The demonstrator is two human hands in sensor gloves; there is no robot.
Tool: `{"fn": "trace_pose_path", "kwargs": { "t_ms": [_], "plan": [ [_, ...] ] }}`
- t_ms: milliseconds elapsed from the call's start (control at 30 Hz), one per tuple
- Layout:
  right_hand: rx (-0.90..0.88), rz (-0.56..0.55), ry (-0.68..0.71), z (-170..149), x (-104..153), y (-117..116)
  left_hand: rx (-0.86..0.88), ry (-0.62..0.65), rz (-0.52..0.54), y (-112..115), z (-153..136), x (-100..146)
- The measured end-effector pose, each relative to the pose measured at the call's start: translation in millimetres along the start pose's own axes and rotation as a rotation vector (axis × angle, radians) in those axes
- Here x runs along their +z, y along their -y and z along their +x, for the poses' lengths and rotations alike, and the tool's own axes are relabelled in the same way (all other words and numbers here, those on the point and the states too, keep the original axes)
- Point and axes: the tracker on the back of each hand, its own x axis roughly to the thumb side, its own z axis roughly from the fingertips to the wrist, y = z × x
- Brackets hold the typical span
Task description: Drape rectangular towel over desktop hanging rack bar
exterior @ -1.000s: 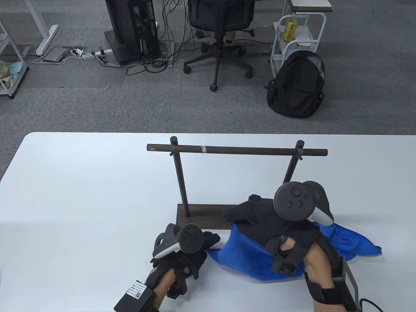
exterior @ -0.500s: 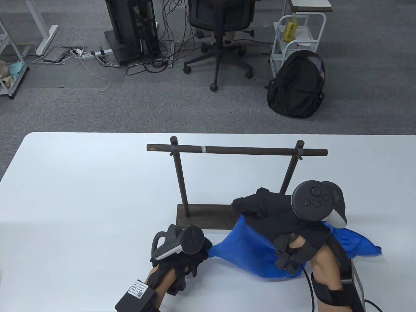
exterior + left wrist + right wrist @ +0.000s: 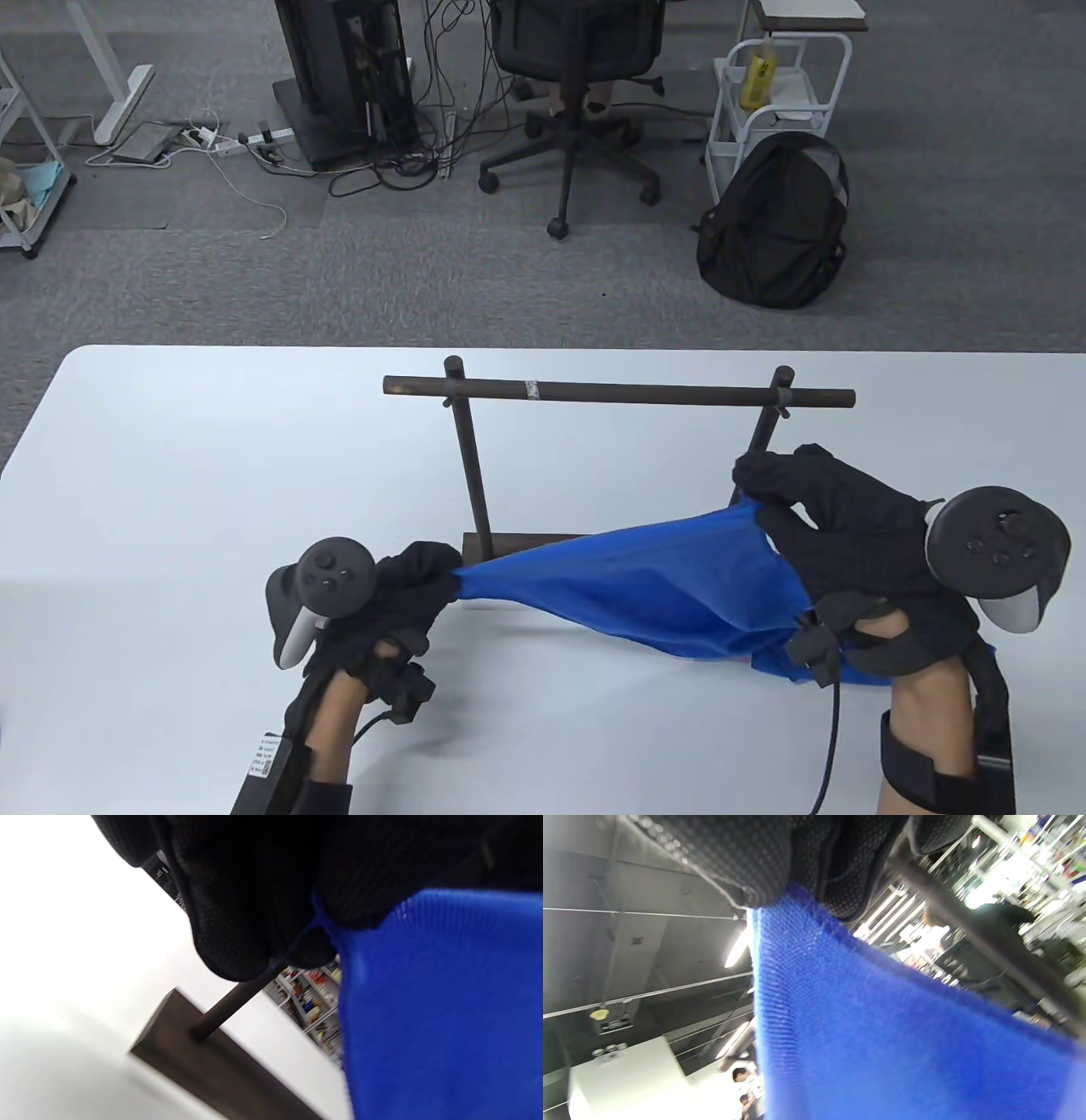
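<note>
A blue towel (image 3: 662, 586) is stretched between my two hands, in front of the dark wooden rack. My left hand (image 3: 424, 573) pinches its left corner low, near the rack base (image 3: 517, 543). My right hand (image 3: 768, 484) pinches its right corner higher, beside the rack's right post. The rack bar (image 3: 619, 392) runs horizontally above and behind the towel, bare. In the left wrist view my gloved fingers (image 3: 254, 899) grip the towel (image 3: 441, 1005), with the rack base (image 3: 220, 1069) below. In the right wrist view my fingers (image 3: 814, 861) hold the towel (image 3: 882, 1035) edge.
The white table (image 3: 212, 475) extends to the left and behind the rack. On the floor beyond the table's far edge stand an office chair (image 3: 577, 51), a black backpack (image 3: 776, 225) and a white cart (image 3: 776, 85).
Both hands have taken the towel's corners and pulled apart. The towel was bunched on the table and is now lifted and stretched out. The left hand moved left, the right hand up and right.
</note>
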Motion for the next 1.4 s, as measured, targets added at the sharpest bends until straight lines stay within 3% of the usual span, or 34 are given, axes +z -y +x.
{"fn": "trace_pose_path", "kwargs": {
  "t_ms": [133, 467, 700, 833, 1067, 1233, 1400],
  "plan": [
    [-0.028, -0.05, -0.029, -11.8, 2.3, 11.1, 0.096, 0.048, 0.128, -23.4, 8.1, 11.0],
    [-0.071, -0.167, -0.055, -26.8, 7.6, 28.1, -0.053, 0.206, 0.46, -53.3, 52.5, 44.1],
    [-0.073, -0.286, -0.04, -17.2, 12.6, 35.3, -0.122, 0.328, 0.672, -95.6, 100.1, 59.6],
    [-0.094, -0.356, -0.043, -10.6, 13.0, 40.5, -0.284, 0.309, 0.789, -124.0, 137.5, 59.6],
    [-0.07, -0.355, -0.157, -22.5, -20.3, 49.4, -0.332, 0.296, 0.808, -153.7, 181.5, 26.5],
    [-0.097, -0.319, -0.215, -30.4, -43.2, 61.8, -0.256, 0.28, 0.709, -160.8, 186.2, -6.7],
    [-0.05, -0.186, -0.271, -37.2, -70.9, 65.4, -0.232, 0.2, 0.578, -167.4, 182.1, -39.1]
  ]
}}
